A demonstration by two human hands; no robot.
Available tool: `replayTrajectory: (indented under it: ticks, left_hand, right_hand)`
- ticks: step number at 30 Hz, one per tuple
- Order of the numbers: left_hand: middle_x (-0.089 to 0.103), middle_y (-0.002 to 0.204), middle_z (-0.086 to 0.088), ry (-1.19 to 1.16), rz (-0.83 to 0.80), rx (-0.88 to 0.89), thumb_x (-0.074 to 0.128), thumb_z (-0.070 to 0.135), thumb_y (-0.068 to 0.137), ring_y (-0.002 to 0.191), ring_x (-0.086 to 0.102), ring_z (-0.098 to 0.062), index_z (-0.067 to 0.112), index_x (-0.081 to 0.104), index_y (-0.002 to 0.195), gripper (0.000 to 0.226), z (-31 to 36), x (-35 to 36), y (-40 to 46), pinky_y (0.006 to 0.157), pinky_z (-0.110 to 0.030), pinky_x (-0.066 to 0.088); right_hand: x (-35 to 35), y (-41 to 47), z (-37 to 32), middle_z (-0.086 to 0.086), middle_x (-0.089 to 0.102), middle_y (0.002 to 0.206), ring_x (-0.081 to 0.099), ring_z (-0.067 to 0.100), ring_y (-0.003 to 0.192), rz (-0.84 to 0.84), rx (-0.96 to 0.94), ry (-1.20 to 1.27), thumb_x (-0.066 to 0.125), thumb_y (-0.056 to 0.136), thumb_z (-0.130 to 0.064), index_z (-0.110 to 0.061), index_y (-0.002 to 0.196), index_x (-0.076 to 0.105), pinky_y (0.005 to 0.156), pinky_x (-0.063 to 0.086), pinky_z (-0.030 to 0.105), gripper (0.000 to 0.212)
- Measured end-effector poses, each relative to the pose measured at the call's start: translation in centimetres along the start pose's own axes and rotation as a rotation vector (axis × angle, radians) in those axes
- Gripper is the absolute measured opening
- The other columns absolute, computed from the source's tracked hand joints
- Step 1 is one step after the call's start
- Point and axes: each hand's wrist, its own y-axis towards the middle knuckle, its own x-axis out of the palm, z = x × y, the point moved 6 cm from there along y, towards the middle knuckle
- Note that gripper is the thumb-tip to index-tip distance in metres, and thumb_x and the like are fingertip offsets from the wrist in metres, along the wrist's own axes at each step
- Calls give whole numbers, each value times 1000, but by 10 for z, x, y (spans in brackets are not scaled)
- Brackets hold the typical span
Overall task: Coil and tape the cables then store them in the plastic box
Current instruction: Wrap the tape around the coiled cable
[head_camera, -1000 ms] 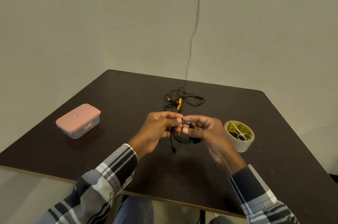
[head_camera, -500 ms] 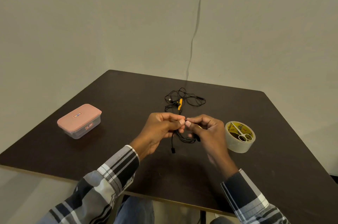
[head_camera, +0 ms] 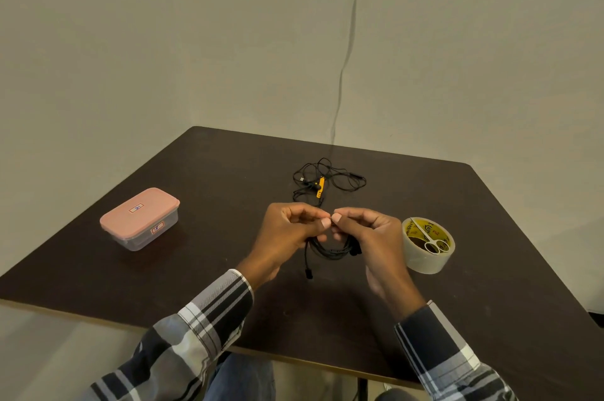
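A thin black cable coil (head_camera: 330,248) hangs above the dark table (head_camera: 490,237), pinched between the left hand (head_camera: 291,230) and right hand (head_camera: 369,234). A loosened pinch could unravel it before tape arrives from the clear tape roll (head_camera: 425,256). Pink-lidded plastic box (head_camera: 140,219) sits closed, far left.

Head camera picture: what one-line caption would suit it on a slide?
Both hands pinch a coiled black cable above the table, with tape, box and loose cables nearby.
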Motion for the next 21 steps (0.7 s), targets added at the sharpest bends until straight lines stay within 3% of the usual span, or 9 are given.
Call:
replayTrajectory:
  ticks: [4,10,12,17,21]
  left_hand:
    - [76,83,-15,-58,47,-84,78,9,81,74,72,-18,3,74,93,14,-3,-1,3,77,-35,59]
    - [75,81,-12,-229,148,-185,75,-2,80,72,73,-17,2,73,93,14,-11,-8,5,73,-28,61]
    - [76,83,-13,-164,161,-153,76,1,80,73,74,-18,3,74,96,16,-13,-11,4,73,-27,61]
    - [73,64,1,352,165,50,80,21,81,63,71,-9,18,78,80,4,-8,-24,4,59,-16,52]
    - [73,66,-1,361,171,37,79,28,81,59,68,-8,17,77,81,11,-9,-37,6,54,-16,49]
  right_hand:
    - [0,3,1,15,77,82,71,21,73,-26,41,8,76,83,-2,-6,90,78,67,58,26,9]
    - [2,4,3,-4,79,88,74,14,87,-170,-57,-356,77,86,-16,-21,100,80,75,58,29,15]
    - [1,7,5,-8,78,86,73,10,81,-142,-118,-486,77,86,-18,-22,99,80,71,60,31,14]
    - [13,8,10,-8,75,75,70,12,67,-86,-156,-580,76,87,-17,-21,92,81,61,61,37,8]
    - [22,14,21,3,76,73,71,20,69,-82,-12,-437,77,85,-15,-20,84,80,62,58,32,6]
